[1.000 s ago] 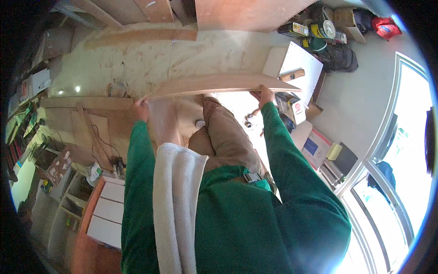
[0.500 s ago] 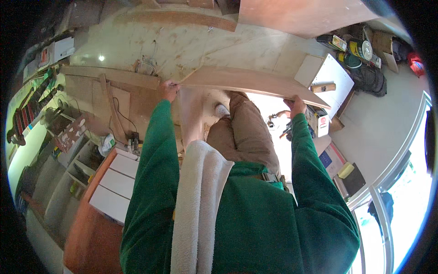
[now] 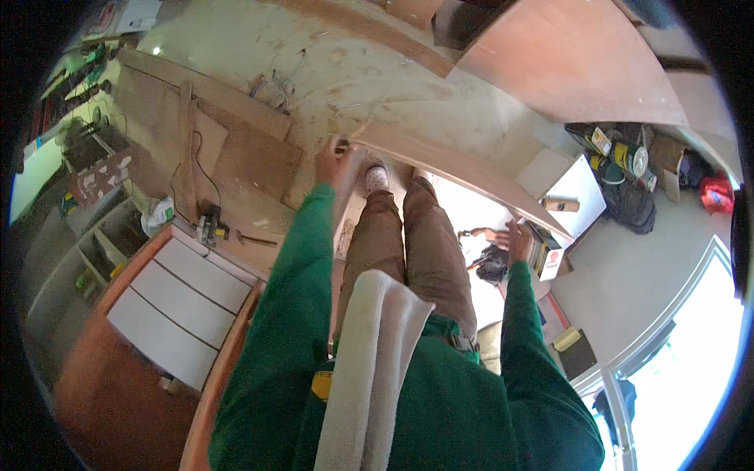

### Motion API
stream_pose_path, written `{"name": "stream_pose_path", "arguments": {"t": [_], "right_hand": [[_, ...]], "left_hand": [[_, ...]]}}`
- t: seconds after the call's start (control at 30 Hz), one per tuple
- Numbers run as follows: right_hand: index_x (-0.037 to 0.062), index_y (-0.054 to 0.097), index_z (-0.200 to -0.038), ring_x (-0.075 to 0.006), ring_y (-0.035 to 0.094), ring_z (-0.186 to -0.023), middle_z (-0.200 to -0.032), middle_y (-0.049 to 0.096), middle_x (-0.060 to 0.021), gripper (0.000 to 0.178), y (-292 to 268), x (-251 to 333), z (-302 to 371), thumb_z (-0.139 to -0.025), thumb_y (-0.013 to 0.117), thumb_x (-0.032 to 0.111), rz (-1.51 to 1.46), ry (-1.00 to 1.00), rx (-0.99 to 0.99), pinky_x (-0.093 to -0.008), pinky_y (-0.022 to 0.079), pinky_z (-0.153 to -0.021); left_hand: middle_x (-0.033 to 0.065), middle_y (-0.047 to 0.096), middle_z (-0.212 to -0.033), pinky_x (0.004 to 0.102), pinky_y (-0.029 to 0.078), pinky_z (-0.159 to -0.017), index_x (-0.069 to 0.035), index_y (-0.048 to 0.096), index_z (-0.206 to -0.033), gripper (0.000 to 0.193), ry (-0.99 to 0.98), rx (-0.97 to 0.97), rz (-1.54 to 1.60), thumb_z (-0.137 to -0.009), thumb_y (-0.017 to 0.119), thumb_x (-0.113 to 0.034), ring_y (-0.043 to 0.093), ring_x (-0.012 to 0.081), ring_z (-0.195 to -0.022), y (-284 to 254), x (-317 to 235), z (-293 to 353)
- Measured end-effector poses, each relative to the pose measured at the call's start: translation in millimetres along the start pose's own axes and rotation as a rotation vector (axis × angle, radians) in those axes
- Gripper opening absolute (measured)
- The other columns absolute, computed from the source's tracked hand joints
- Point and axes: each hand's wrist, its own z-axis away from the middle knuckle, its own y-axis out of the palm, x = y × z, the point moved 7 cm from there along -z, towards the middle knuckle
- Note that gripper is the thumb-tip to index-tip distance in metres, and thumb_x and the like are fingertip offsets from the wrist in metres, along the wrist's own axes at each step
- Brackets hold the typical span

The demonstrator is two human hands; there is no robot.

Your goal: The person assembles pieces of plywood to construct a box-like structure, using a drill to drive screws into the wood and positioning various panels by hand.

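Observation:
A long pale wooden board (image 3: 463, 169) stretches slantwise before my legs, and a second wooden piece (image 3: 351, 192) runs back toward me from its left end. My left hand (image 3: 334, 165) is at that corner with its fingers curled round the edge. Toward the board's right end, my right hand (image 3: 518, 239) has its fingers up against the near edge; its grip is partly hidden. Beside it a skin-coloured shape (image 3: 492, 235) and a dark bundle (image 3: 492, 263) show on a bright white surface, too unclear to name. A white towel (image 3: 369, 377) hangs down my front.
Wooden planks (image 3: 204, 90) and a cable lie on the floor at left. An orange-brown cabinet with white panels (image 3: 188, 286) stands near left. A large wooden sheet (image 3: 573, 59) is at far right, by tubs (image 3: 628, 157) and a black bag (image 3: 628, 206). A glazed door (image 3: 667, 377) is at right.
The view has turned and shifted. The board now slopes more steeply down to the right. My left hand has moved right in the picture, my right hand lower. The skin-coloured shape has appeared.

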Motion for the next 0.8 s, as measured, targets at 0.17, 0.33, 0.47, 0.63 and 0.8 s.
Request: {"name": "stream_pose_path", "arguments": {"t": [0.17, 0.33, 0.47, 0.63, 0.8], "right_hand": [[-0.0001, 0.065, -0.129, -0.0324, 0.071, -0.108, -0.116, 0.074, -0.0173, 0.043, 64, 83, 76, -0.093, 0.072, 0.021, 0.7, -0.494, -0.145, -0.044, 0.057, -0.091], [0.0096, 0.058, -0.142, -0.0387, 0.053, -0.133, -0.141, 0.061, -0.0145, 0.066, 193, 162, 91, -0.08, 0.081, 0.011, 0.932, -0.863, 0.002, -0.0495, 0.039, -0.116], [0.0182, 0.057, -0.145, -0.0384, 0.061, -0.126, -0.138, 0.066, -0.0143, 0.064, 261, 179, 53, -0.085, 0.078, 0.014, 0.98, -0.955, 0.142, -0.0505, 0.048, -0.106], [0.0198, 0.063, -0.138, -0.0413, 0.072, -0.099, -0.114, 0.075, -0.0163, 0.047, 278, 168, 8, -0.092, 0.067, 0.011, 1.127, -0.818, 0.31, -0.0545, 0.057, -0.081], [0.0192, 0.065, -0.134, -0.0409, 0.073, -0.097, -0.113, 0.075, -0.0166, 0.042, 279, 164, 11, -0.093, 0.064, 0.01, 1.227, -0.792, 0.3, -0.0543, 0.059, -0.081]], "left_hand": [[0.0234, 0.067, -0.13, 0.05, 0.05, -0.102, -0.004, 0.064, -0.137, 0.056, 0.025, -0.196, 0.202, -0.102, 0.058, -0.047, 0.063, 0.0426, -0.116, 9, 5, 33], [0.0236, 0.065, -0.131, 0.0515, 0.047, -0.107, -0.003, 0.063, -0.136, 0.054, 0.088, -0.2, 0.144, -0.105, 0.054, -0.046, 0.06, 0.0442, -0.121, 10, -6, 28], [0.0237, 0.064, -0.133, 0.0516, 0.047, -0.107, -0.003, 0.062, -0.137, 0.049, 0.091, -0.2, 0.137, -0.103, 0.059, -0.038, 0.06, 0.0445, -0.122, 3, -8, 32], [0.0246, 0.062, -0.137, 0.0522, 0.046, -0.107, -0.005, 0.059, -0.142, 0.049, 0.196, -0.248, 0.0, -0.099, 0.067, -0.026, 0.059, 0.0446, -0.125, 7, 5, 32], [0.0242, 0.062, -0.139, 0.0525, 0.046, -0.109, -0.005, 0.057, -0.144, 0.05, 0.187, -0.212, 0.049, -0.099, 0.066, -0.024, 0.058, 0.0449, -0.127, 11, 6, 33]]}}
